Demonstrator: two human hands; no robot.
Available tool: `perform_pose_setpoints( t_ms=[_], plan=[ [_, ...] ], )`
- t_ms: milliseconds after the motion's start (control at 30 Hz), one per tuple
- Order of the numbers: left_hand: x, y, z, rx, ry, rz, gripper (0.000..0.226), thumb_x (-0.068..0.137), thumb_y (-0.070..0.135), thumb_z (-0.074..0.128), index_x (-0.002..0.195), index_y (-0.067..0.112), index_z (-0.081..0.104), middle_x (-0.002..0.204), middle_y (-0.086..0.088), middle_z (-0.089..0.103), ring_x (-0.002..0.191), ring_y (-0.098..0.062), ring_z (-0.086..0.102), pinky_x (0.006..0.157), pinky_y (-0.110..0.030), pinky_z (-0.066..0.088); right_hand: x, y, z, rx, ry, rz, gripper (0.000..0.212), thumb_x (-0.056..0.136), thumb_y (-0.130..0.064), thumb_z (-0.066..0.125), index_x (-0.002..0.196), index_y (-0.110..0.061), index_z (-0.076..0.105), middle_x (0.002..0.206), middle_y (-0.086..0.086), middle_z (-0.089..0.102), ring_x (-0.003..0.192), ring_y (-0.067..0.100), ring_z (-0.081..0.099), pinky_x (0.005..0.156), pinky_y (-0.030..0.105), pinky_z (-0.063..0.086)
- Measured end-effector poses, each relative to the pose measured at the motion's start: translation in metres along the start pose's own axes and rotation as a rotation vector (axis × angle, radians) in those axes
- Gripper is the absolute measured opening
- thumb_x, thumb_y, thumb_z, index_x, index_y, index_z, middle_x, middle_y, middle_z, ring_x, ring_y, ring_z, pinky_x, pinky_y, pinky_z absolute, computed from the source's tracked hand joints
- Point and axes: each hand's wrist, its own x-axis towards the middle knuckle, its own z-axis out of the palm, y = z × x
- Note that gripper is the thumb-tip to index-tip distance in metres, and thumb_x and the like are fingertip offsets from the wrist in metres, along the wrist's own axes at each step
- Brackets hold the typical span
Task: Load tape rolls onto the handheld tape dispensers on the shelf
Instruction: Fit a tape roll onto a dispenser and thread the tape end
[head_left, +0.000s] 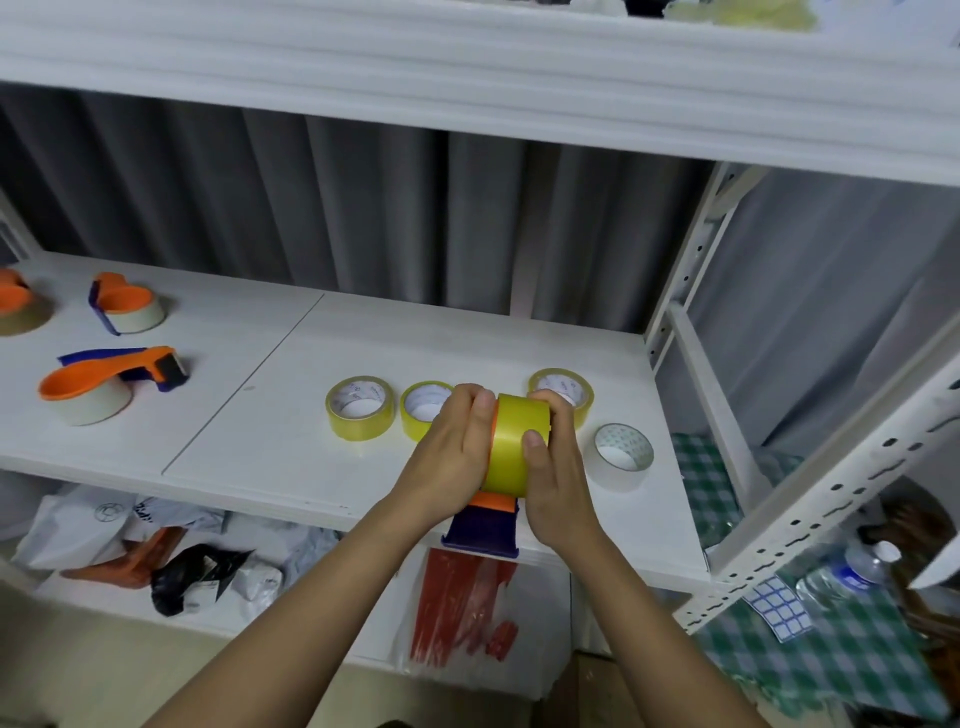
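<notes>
Over the front edge of the white shelf (270, 415) both hands meet on one yellow tape roll (514, 447), which sits on an orange-and-blue dispenser (480, 525) whose blue end juts out past the shelf's front lip. The left hand (452, 457) wraps the dispenser side of the roll, fingers curled over the top; the right hand (553, 467) clasps the roll's outer face, thumb on its rim.

Behind the held roll — on the shelf board — lie three loose yellow rolls (359, 407), two to its left and one partly hidden behind the right hand. A clear roll (622, 451) lies to the roll's right, near the shelf's perforated white upright (691, 291). Far left of the roll are loaded dispensers (111, 384), well apart from the hands, with bare board between.

Grey curtain (363, 208) closes the back. Another shelf board (467, 78) hangs above the roll. Below it, a lower tier holds bags and a red packet (457, 608); green checked cloth (831, 665) lies to the right.
</notes>
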Motion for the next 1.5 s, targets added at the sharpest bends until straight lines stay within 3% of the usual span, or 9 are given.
perform_pose_setpoints(
  t_ms=[167, 467, 633, 800, 1000, 1100, 1267, 1400, 1500],
  plan=[
    [0.004, 0.004, 0.000, -0.059, -0.066, 0.038, 0.056, 0.083, 0.063, 0.009, 0.110, 0.028, 0.043, 0.103, 0.009, 0.050, 0.098, -0.010, 0.052, 0.087, -0.034, 0.045, 0.002, -0.008, -0.002, 0.049, 0.001, 0.133, 0.053, 0.081, -0.065, 0.027, 0.121, -0.031, 0.036, 0.115, 0.002, 0.048, 0.095, 0.024, 0.054, 0.081, 0.048, 0.051],
    [0.015, 0.003, 0.004, -0.118, -0.126, -0.012, 0.066, 0.080, 0.068, 0.008, 0.135, 0.039, 0.031, 0.138, 0.015, 0.028, 0.129, 0.001, 0.025, 0.114, -0.029, 0.021, 0.012, 0.005, 0.006, 0.232, -0.040, 0.264, 0.021, 0.085, -0.059, 0.028, 0.101, -0.054, 0.040, 0.103, -0.008, 0.054, 0.083, -0.002, 0.058, 0.075, 0.026, 0.050],
    [0.023, -0.007, -0.004, -0.136, -0.240, -0.027, 0.069, 0.085, 0.068, 0.013, 0.145, 0.036, 0.019, 0.151, 0.019, 0.018, 0.141, 0.000, 0.015, 0.116, -0.028, 0.015, 0.015, 0.003, 0.008, 0.229, -0.011, 0.301, 0.025, 0.077, -0.066, 0.035, 0.100, -0.057, 0.038, 0.115, 0.006, 0.052, 0.101, 0.026, 0.057, 0.088, 0.054, 0.050],
    [0.029, -0.013, -0.016, -0.170, -0.212, -0.033, 0.028, 0.092, 0.052, 0.035, 0.115, 0.044, 0.049, 0.119, 0.023, 0.051, 0.102, 0.024, 0.045, 0.083, 0.004, 0.032, 0.021, 0.002, 0.007, 0.155, 0.110, 0.253, 0.047, 0.071, -0.059, 0.058, 0.109, -0.044, 0.038, 0.121, 0.011, 0.041, 0.107, 0.036, 0.053, 0.087, 0.054, 0.051],
    [0.036, -0.016, -0.011, -0.138, -0.224, -0.015, 0.024, 0.099, 0.038, 0.034, 0.116, 0.024, 0.044, 0.110, 0.004, 0.057, 0.098, -0.004, 0.057, 0.083, -0.014, 0.046, 0.028, 0.008, 0.010, 0.161, 0.096, 0.388, 0.041, 0.068, -0.074, 0.052, 0.097, -0.050, 0.036, 0.119, 0.013, 0.044, 0.106, 0.038, 0.057, 0.078, 0.047, 0.054],
    [0.041, -0.011, -0.008, -0.142, -0.156, -0.012, 0.031, 0.101, 0.036, 0.026, 0.123, 0.021, 0.043, 0.118, -0.002, 0.054, 0.111, -0.014, 0.052, 0.096, -0.026, 0.043, 0.025, 0.007, 0.007, 0.089, 0.083, 0.315, 0.032, 0.079, -0.074, 0.042, 0.098, -0.050, 0.037, 0.121, 0.007, 0.046, 0.103, 0.004, 0.055, 0.073, 0.018, 0.047],
    [0.055, -0.005, -0.005, -0.136, -0.019, -0.161, 0.043, 0.102, 0.035, 0.021, 0.122, 0.014, 0.052, 0.126, -0.010, 0.054, 0.120, -0.023, 0.047, 0.108, -0.040, 0.033, 0.018, 0.009, -0.006, -0.141, 0.065, 0.143, 0.024, 0.089, -0.065, 0.034, 0.099, -0.043, 0.038, 0.088, -0.011, 0.053, 0.074, -0.001, 0.054, 0.065, 0.025, 0.043],
    [0.051, -0.004, -0.004, -0.278, 0.216, -0.242, 0.061, 0.096, 0.057, 0.015, 0.101, 0.020, 0.064, 0.103, -0.005, 0.067, 0.101, -0.020, 0.060, 0.088, -0.035, 0.048, 0.022, 0.002, -0.008, -0.125, -0.013, 0.069, 0.011, 0.092, -0.045, 0.051, 0.095, -0.038, 0.044, 0.071, -0.002, 0.048, 0.065, 0.011, 0.047, 0.063, 0.035, 0.045],
    [0.048, -0.013, -0.011, -0.336, 0.280, -0.183, 0.064, 0.097, 0.055, 0.014, 0.084, 0.022, 0.067, 0.089, -0.005, 0.070, 0.092, -0.019, 0.064, 0.074, -0.027, 0.047, 0.026, -0.006, -0.010, -0.090, 0.012, 0.033, 0.027, 0.084, -0.045, 0.063, 0.105, -0.036, 0.051, 0.096, -0.007, 0.052, 0.088, 0.012, 0.050, 0.077, 0.023, 0.044]
  ],
)
